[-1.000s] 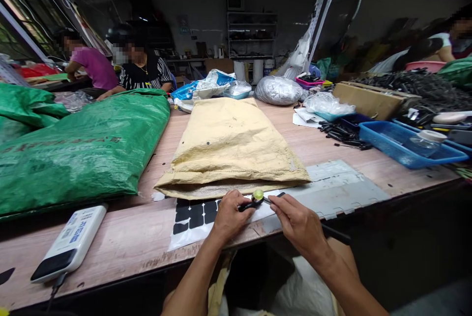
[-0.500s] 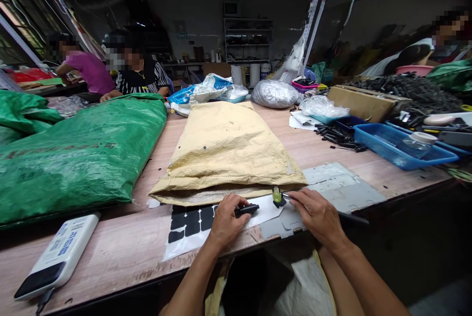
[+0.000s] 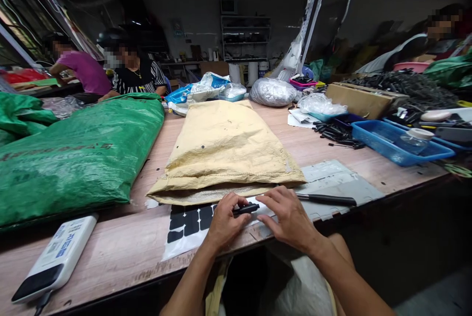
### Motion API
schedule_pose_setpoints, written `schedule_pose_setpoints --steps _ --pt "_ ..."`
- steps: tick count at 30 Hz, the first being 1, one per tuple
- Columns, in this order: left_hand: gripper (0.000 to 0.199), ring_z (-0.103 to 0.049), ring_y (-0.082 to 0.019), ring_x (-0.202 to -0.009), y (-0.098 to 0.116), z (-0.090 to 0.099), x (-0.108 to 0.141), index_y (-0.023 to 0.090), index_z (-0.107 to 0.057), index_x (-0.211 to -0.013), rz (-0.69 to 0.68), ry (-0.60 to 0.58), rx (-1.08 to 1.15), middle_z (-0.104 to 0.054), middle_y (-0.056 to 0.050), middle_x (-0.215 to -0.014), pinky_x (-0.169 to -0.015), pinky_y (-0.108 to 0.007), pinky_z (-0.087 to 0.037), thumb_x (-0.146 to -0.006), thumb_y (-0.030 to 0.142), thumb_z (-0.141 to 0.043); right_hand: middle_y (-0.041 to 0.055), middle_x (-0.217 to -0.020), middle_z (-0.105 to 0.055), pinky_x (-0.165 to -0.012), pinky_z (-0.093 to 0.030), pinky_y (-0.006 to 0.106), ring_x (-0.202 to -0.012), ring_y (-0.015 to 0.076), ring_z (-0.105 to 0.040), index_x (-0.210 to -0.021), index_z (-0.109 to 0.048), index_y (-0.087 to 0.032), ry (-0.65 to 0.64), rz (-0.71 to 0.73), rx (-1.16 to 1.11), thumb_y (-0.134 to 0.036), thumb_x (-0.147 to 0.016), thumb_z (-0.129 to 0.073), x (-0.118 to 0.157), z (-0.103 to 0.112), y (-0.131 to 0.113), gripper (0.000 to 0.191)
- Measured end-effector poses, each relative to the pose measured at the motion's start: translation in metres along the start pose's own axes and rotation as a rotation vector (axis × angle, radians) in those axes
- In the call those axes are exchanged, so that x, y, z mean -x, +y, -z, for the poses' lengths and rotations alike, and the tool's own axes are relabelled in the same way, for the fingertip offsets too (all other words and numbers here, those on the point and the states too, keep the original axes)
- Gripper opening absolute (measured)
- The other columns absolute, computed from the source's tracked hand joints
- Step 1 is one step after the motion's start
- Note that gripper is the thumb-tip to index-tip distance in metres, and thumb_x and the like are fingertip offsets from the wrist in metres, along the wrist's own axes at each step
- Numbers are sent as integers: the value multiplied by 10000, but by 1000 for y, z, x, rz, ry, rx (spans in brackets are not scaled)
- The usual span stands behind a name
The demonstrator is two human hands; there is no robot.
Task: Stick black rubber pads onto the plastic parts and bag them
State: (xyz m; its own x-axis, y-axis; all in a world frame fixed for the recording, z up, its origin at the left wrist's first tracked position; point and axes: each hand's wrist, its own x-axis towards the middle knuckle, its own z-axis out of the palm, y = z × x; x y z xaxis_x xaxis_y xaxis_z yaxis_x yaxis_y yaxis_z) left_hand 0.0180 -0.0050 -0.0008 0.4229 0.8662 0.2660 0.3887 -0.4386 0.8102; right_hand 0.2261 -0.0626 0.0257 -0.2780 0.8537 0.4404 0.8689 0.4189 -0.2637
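My left hand (image 3: 226, 217) pinches a short black cylindrical piece (image 3: 246, 209) between thumb and fingers, just above the table's front edge. Close to the piece's free end, my right hand (image 3: 285, 213) has its thumb and fingers apart and holds nothing. A slim tool with a black handle (image 3: 328, 200) lies to the right of that hand; its far tip is hidden behind the hand. Under my left hand is a white sheet of black rounded stickers (image 3: 195, 222). A yellow woven sack (image 3: 228, 144) lies flat behind both hands, its mouth towards me.
A green sack (image 3: 81, 154) and a white power bank with a cable (image 3: 57, 257) lie on the left. To the right are a grey board (image 3: 339, 178), a blue tray (image 3: 391, 146) with a jar, and black parts (image 3: 337, 135). Co-workers sit at the back left and far right.
My right hand has let go of the black-handled tool, which now lies on the table, and has moved left towards the black piece. My left hand keeps its hold.
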Motion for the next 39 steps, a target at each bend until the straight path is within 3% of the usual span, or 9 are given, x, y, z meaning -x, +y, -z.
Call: schedule_pose_setpoints --steps 10,17,22,24,27,29,32,36,39 --pt "115 -573 -203 -842 -2 0 0 209 -722 -884 -60 12 29 -669 -32 -850 -769 -323 -415 -799 268 -772 33 -888 -672 -825 -331 376 -939 227 -518 -930 -673 -220 -56 -2 11 -245 -948 -625 -6 -19 2 58" --pt "63 -567 -204 -806 -5 0 1 203 -749 -834 -101 33 45 -651 -27 -754 -744 -326 -420 -780 235 -758 49 -809 -628 -809 -350 370 -877 217 -497 -756 -580 -198 -18 -41 -24 -177 -934 -573 -5 -31 -10 179" --pt "95 -584 -210 -809 -2 -1 2 198 -770 -861 -98 10 66 -696 -40 -779 -768 -343 -431 -796 259 -739 36 -836 -647 -821 -355 371 -897 218 -511 -794 -601 -206 -41 -70 -37 -211 -936 -596 -2 -18 -12 142" --pt "151 -591 -214 -838 1 0 2 203 -777 -916 -75 -22 75 -711 -44 -815 -786 -347 -430 -847 311 -699 34 -897 -670 -830 -365 369 -919 220 -527 -912 -648 -219 -3 -77 -74 -275 -949 -608 1 -9 -4 78" --pt "274 -580 -209 -842 5 3 3 204 -764 -885 -31 -74 61 -690 -39 -801 -802 -346 -417 -958 358 -549 52 -976 -686 -837 -385 366 -944 229 -548 -1086 -662 -227 136 -142 -70 -375 -954 -618 8 1 22 203" --pt "374 -559 -198 -801 6 4 1 197 -718 -772 -22 -98 33 -647 -30 -742 -800 -344 -405 -994 372 -473 60 -967 -688 -839 -389 364 -933 232 -558 -1037 -667 -218 225 -236 7 -359 -951 -612 13 1 43 174" --pt "425 -536 -193 -772 5 3 -2 195 -638 -680 -20 -118 -17 -601 -24 -705 -782 -339 -397 -1003 389 -440 49 -913 -674 -818 -377 351 -882 221 -557 -918 -665 -223 257 -314 127 -295 -946 -583 18 -9 65 113" --pt "364 -553 -214 -822 14 4 1 205 -676 -764 -22 -122 -68 -644 -45 -771 -785 -347 -408 -994 380 -454 52 -905 -654 -815 -342 350 -897 225 -535 -864 -649 -218 292 -355 182 -294 -958 -555 20 -21 69 153" --pt "280 -586 -236 -885 35 3 21 228 -731 -902 -49 -184 -107 -693 -64 -858 -812 -362 -425 -980 376 -507 55 -914 -650 -818 -318 352 -913 226 -527 -875 -657 -218 294 -359 197 -313 -965 -551 20 -24 68 168"
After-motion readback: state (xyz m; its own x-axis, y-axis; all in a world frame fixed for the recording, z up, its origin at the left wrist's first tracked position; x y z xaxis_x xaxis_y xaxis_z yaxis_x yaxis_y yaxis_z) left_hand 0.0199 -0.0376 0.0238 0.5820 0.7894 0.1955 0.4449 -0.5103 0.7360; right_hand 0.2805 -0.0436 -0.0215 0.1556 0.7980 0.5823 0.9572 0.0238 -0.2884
